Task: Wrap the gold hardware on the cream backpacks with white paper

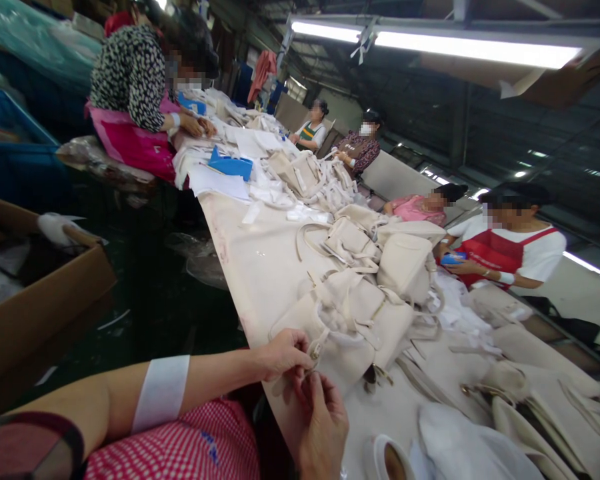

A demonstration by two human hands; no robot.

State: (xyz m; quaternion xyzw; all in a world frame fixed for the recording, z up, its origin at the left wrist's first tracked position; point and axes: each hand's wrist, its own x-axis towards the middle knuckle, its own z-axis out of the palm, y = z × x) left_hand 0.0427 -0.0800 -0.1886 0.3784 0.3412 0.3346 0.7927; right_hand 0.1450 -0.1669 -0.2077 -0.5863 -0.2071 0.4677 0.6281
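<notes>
A cream bag (353, 320) lies on the long table (260, 267), close to the near edge. My left hand (285, 353) is closed in a pinch on a strap end of that bag, beside a metal clasp (316, 349). Just below it, my right hand (323, 417) has its fingers closed on the same strap end. A white band wraps my left forearm. More cream bags (380, 250) are piled behind the one I hold.
Other people sit along both sides of the table handling cream bags and white paper. Blue boxes (230, 163) lie at the far end. A cardboard box (35, 300) stands at my left. A tape roll (387, 460) and straps (525, 407) lie at right.
</notes>
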